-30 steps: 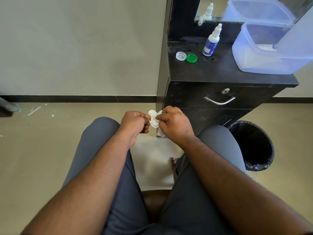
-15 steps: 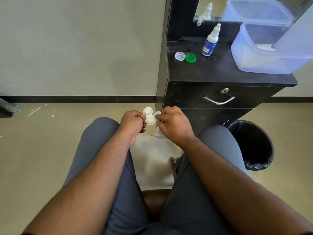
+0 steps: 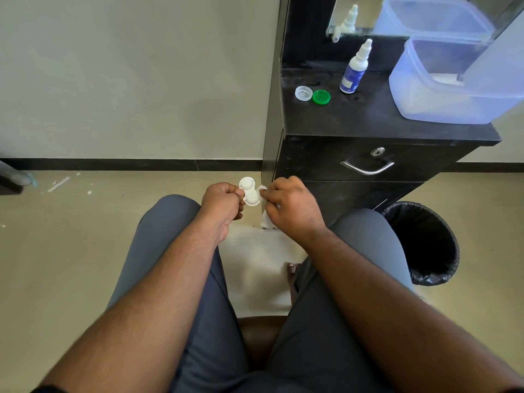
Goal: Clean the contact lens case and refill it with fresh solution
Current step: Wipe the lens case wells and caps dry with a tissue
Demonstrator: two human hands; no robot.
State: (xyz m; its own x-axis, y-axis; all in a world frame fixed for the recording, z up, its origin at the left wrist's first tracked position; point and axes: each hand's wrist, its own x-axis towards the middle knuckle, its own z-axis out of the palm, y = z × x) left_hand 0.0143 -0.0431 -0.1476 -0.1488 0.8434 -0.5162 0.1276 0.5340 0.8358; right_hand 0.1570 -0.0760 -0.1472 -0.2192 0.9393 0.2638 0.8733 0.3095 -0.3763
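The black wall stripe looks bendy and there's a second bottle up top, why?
Head view: the wide-angle lens curves the baseboard stripe near the edges; the second bottle is a reflection in the mirror of the solution bottle. The lens case looks sharp.

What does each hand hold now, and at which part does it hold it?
The left hand pinches the white contact lens case at its left edge, beside the nearer well. The right hand holds a white tissue, bunched under its fingers.

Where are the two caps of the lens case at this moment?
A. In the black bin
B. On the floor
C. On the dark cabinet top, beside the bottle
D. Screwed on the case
C: the white cap and green cap lie on the cabinet top, left of the bottle.
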